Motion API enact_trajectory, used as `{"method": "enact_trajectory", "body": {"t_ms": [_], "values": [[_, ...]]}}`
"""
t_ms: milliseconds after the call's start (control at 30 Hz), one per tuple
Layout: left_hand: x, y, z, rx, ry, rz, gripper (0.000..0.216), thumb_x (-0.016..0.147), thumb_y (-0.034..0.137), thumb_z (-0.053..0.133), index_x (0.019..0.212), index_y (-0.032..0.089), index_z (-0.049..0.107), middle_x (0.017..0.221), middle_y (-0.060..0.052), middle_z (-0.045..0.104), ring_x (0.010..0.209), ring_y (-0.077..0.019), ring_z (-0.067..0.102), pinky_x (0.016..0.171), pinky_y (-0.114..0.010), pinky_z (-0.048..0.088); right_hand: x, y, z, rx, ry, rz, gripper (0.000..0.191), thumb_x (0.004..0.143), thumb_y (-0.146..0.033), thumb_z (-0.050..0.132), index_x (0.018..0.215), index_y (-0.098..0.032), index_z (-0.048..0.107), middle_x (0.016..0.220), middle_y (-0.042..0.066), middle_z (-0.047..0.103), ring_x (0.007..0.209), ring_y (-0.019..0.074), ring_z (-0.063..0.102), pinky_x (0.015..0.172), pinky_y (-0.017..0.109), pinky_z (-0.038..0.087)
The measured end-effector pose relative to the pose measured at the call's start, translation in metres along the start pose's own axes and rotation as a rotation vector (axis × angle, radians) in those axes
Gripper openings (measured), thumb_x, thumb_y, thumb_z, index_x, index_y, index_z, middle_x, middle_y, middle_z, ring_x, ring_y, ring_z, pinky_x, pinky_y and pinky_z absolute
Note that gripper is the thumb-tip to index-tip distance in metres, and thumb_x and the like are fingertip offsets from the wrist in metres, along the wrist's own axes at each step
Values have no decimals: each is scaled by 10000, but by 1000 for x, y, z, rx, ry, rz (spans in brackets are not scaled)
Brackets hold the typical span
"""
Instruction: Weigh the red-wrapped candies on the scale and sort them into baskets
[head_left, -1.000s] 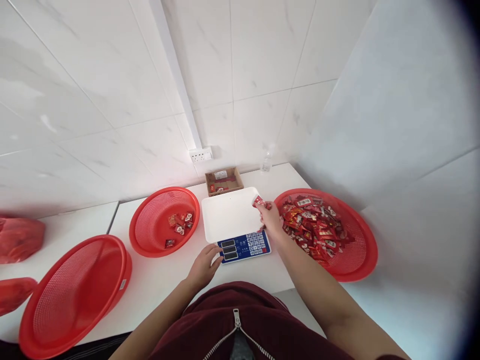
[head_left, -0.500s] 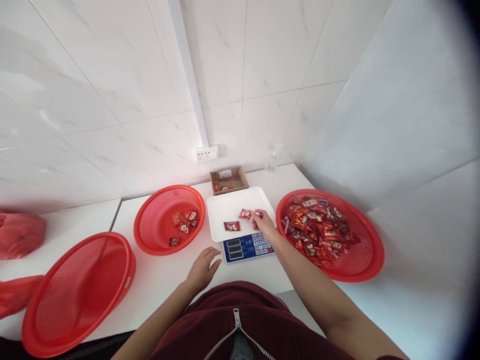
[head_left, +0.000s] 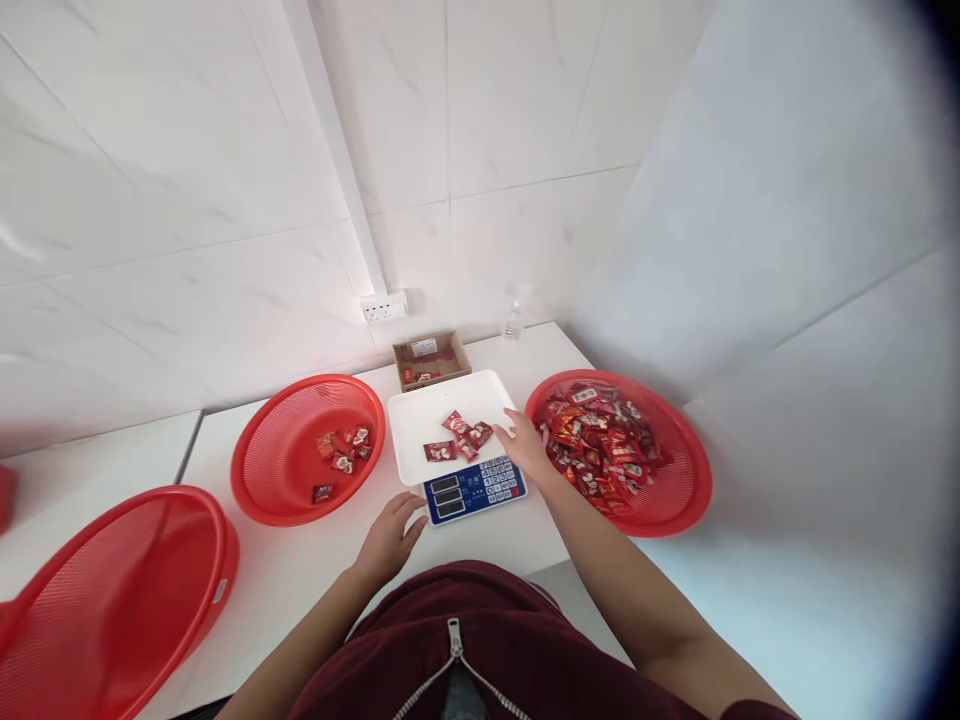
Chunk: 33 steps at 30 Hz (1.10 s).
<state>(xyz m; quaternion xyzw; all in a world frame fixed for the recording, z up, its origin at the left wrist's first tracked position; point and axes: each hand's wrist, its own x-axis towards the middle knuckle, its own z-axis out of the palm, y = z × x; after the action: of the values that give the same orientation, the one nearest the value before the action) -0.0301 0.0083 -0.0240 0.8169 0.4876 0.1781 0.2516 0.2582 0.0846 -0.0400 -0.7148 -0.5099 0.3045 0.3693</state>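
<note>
Several small red-wrapped candies (head_left: pixel 439 452) lie on the white tray (head_left: pixel 415 418) of a digital scale with a blue keypad panel (head_left: pixel 475 493). Just right of those candies, my right hand (head_left: pixel 523 445) hovers at the tray's right edge, fingers apart and holding nothing. Beside the panel's left end, my left hand (head_left: pixel 390 537) is above the table with its fingers loosely spread, also holding nothing. A red basket (head_left: pixel 686 470) heaped with mixed red candy packets (head_left: pixel 600 440) stands to the right of my right hand.
Left of the scale is a red basket (head_left: pixel 255 460) with a few candies inside. Another red basket (head_left: pixel 217 530) is at the lower left. Behind the scale sit a small cardboard box (head_left: pixel 433 360) and a clear plastic bottle (head_left: pixel 513 320), near the wall socket (head_left: pixel 384 306).
My right hand has let go of candy on the tray and drawn back to the right, its fingers opening. The candies there now form a small cluster. The view has shifted rightward.
</note>
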Motion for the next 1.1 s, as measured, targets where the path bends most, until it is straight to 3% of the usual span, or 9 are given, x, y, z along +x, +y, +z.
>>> {"method": "enact_trajectory", "body": {"t_ms": [100,200,300,367,533,667,833,1000,1100], "values": [[-2,-6,2,3,38,-6,254,865,331,474,1056,245,617,1096,-58,650,1081,-211,584,931,-395,490,-2,39,-43,-195,272,-28,508,820,-349,434,1283,-139,437,1316,148,467,1246,255,385,1048,404,292],[-4,-10,4,21,49,-8,259,861,344,474,1051,250,624,1085,-55,659,1084,-216,587,920,-393,498,-7,92,-86,-296,443,284,640,805,-370,460,1363,-92,316,1350,205,409,1287,295,334,1052,421,269],[-4,-11,5,41,31,0,262,858,344,476,1040,243,634,1079,-60,665,1075,-221,596,914,-393,503,-14,134,-109,-314,282,618,850,739,-474,559,1423,-110,210,1407,247,314,1318,361,279,1030,491,264],[-1,-9,4,48,24,4,261,858,344,477,1036,240,637,1076,-60,668,1072,-221,598,916,-392,502,-19,147,-109,-334,92,649,928,709,-512,591,1443,-138,165,1418,249,294,1321,371,276,1013,512,270],[9,-2,5,36,6,15,259,857,345,479,1041,248,634,1073,-53,669,1065,-212,600,916,-387,502,-34,141,-91,-345,-107,470,939,708,-443,609,1460,-202,102,1391,205,342,1219,317,441,914,418,388],[13,3,9,21,-14,27,256,857,332,483,1049,250,630,1073,-49,669,1069,-211,596,925,-388,496,-37,135,-95,-337,-26,463,859,668,-340,643,1416,-181,251,1275,185,476,1063,297,554,838,384,431],[11,3,9,15,-5,12,251,857,333,482,1049,262,627,1075,-41,665,1052,-206,603,913,-381,501,-36,128,-119,-119,53,471,505,672,-341,607,1152,-200,544,971,72,650,883,237,616,762,330,462],[5,2,6,-13,-25,-29,249,860,325,477,1053,254,617,1067,-43,666,1017,-196,615,901,-369,504,-42,106,-140,76,267,493,539,652,-394,639,1155,-221,552,962,65,657,775,220,637,634,314,500],[5,8,5,-33,-62,-47,244,864,305,472,1058,246,609,1074,-45,661,1007,-190,616,897,-363,503,-42,82,-135,339,257,423,587,672,-409,645,1216,-242,500,1040,69,644,785,209,650,609,298,525]]}}
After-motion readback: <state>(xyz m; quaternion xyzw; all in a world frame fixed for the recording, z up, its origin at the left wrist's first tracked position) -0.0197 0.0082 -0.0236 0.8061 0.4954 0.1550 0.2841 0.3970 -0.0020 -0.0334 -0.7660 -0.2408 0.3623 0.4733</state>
